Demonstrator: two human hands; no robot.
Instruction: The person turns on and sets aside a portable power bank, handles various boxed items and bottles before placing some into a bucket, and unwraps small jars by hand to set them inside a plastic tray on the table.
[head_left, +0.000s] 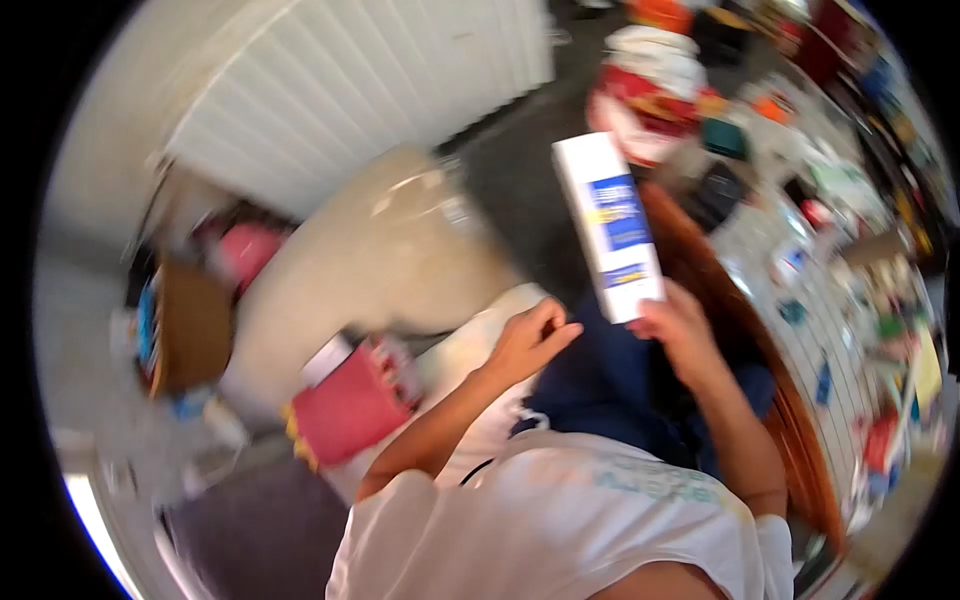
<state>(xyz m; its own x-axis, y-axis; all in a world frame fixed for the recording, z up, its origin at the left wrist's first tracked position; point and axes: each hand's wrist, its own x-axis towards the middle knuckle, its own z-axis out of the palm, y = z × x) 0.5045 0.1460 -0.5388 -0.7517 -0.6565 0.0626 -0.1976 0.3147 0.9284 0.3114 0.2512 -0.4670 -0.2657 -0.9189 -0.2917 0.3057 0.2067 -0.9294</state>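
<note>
A long white box (608, 225) with blue and yellow print is held up by its lower end in my right hand (678, 325), over my lap. To the left of the box, my left hand (533, 338) hovers near my lap with its fingers curled and the thumb stretched toward the box. It does not touch the box, and whether its fingers hold anything small is hidden by blur.
A table with a wooden edge (800, 430) and many small items lies at the right. At the left are a beige cushion-like surface (340, 270), a red bag (350, 405) and a cardboard box (190, 325). A white radiator-like panel (380, 85) stands behind.
</note>
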